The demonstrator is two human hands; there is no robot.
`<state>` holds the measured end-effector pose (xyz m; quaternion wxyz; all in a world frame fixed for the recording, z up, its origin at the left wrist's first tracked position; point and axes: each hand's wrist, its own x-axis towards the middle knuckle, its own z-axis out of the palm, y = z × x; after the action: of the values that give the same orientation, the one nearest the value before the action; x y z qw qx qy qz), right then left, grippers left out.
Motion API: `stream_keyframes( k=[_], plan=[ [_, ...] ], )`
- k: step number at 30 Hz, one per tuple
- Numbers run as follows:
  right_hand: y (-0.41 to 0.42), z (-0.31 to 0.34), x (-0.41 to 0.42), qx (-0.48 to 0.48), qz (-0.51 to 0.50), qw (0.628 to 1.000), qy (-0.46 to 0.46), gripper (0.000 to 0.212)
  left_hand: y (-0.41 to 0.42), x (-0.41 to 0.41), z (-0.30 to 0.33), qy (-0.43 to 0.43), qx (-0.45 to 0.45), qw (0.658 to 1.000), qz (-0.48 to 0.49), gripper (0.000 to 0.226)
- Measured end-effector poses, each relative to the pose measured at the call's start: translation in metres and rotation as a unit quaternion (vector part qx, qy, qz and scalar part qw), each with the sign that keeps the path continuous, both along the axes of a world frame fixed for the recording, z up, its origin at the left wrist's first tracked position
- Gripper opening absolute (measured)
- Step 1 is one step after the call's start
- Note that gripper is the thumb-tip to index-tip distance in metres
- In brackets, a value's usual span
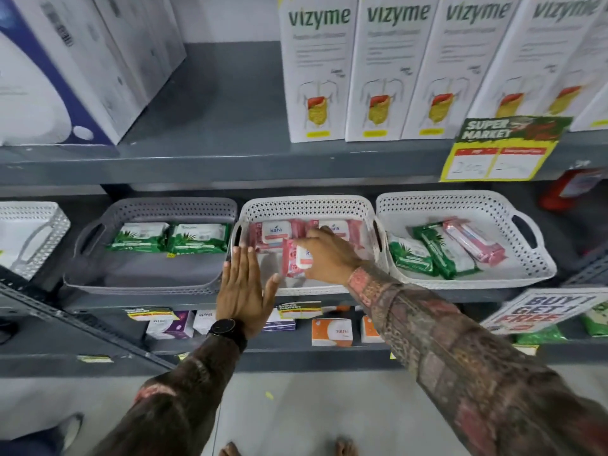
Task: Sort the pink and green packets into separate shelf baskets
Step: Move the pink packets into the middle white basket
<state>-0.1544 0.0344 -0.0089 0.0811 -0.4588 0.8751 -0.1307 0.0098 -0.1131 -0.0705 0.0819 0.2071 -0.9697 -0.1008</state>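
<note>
Three baskets stand on the middle shelf. The grey basket on the left holds two green packets. The white middle basket holds two pink packets at the back. My right hand is inside it, shut on a third pink packet standing on end. My left hand is flat and open at that basket's front left corner, holding nothing. The white right basket holds green packets and one pink packet.
White Vizyme boxes fill the upper shelf at right, with larger boxes at left. A yellow price sign hangs from the shelf edge. Another white basket sits far left. Small boxes line the lower shelf.
</note>
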Motion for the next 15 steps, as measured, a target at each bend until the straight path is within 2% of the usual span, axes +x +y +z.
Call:
stream_keyframes(
  k=[6,10,12,15],
  plan=[
    [-0.026,-0.022,-0.001,0.024,0.01,1.0,-0.017,0.081,-0.004,-0.002,-0.006,0.004,-0.001,1.0,-0.003,0.085],
    [-0.012,-0.007,-0.002,0.035,0.031,0.999,-0.025,0.094,-0.002,-0.002,-0.005,0.015,-0.004,1.0,0.004,0.082],
    [0.006,0.005,-0.005,0.007,0.015,0.999,-0.043,0.091,0.005,-0.005,0.0,0.021,-0.012,1.0,0.011,0.08],
    [0.044,0.02,-0.021,-0.079,-0.047,0.996,-0.004,0.074,0.036,-0.031,0.012,0.022,-0.015,0.999,-0.039,0.08]
  ],
)
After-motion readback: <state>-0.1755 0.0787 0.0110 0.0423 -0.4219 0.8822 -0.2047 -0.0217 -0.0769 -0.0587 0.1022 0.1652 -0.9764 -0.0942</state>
